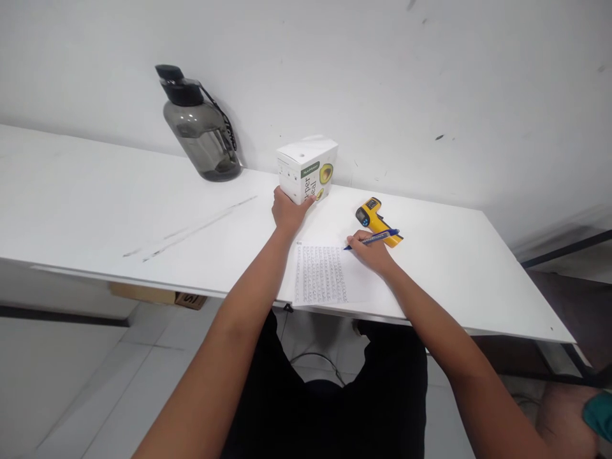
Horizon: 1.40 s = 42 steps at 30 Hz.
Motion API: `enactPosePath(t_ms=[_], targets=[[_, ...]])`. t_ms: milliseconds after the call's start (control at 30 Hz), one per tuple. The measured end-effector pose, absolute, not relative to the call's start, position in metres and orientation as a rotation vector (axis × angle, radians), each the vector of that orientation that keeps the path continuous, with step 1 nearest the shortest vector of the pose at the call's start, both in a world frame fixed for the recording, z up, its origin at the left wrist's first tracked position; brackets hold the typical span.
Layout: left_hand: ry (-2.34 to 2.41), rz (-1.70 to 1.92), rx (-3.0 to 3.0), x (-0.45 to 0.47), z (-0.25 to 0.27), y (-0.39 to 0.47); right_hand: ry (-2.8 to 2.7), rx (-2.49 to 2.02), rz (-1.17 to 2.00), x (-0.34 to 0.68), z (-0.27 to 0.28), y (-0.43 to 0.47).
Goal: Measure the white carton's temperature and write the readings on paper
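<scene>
Blue pen (383, 235) between close-set right fingers (354, 241)

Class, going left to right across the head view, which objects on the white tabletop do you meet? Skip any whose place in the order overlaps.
Grey translucent water bottle → white avocado-printed box → yellow infrared thermometer.

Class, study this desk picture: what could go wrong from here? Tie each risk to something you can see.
1. The left hand is on the box, not the sheet, so the sheet might slip under the pen.
2. The sheet reaches the table's front edge; a forearm could catch it.
3. The right hand, holding the pen, is close to the yellow thermometer gun and might knock it.
</scene>
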<state>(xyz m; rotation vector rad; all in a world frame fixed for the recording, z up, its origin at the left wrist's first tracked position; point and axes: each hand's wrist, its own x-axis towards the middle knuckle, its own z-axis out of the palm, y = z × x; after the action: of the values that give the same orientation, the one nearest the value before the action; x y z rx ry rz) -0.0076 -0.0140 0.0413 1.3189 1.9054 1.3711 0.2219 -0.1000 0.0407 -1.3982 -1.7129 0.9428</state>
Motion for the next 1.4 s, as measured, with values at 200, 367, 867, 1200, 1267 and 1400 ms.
enactPosePath(t_ms=[200, 367, 867, 1200, 1267, 1400], targets=[[1.902, 1.386, 1.318, -0.0076, 0.0397, -0.0127, -1.711, -1.408, 0.944, 0.2215, 0.0436, -0.1019], [1.914, 1.376, 1.314, -0.0073, 0.0404, -0.013, -1.71, -1.399, 0.936, 0.2214, 0.0447, -0.1022], [1.918, 1.354, 1.322, -0.007, 0.0425, -0.0142, -1.694, -1.399, 0.908, 0.2217, 0.0438, -0.103], [1.917, 1.363, 1.317, -0.0069, 0.043, -0.0147, -1.732, -1.392, 0.935, 0.2225, 0.043, -0.1033], [1.914, 1.367, 1.314, -0.0069, 0.0437, -0.015, -1.724, -1.389, 0.935, 0.2232, 0.0425, -0.1025], [1.904, 1.374, 1.294, -0.0069, 0.0454, -0.0163, -1.68, -1.385, 0.96, 0.2249, 0.042, -0.0992]])
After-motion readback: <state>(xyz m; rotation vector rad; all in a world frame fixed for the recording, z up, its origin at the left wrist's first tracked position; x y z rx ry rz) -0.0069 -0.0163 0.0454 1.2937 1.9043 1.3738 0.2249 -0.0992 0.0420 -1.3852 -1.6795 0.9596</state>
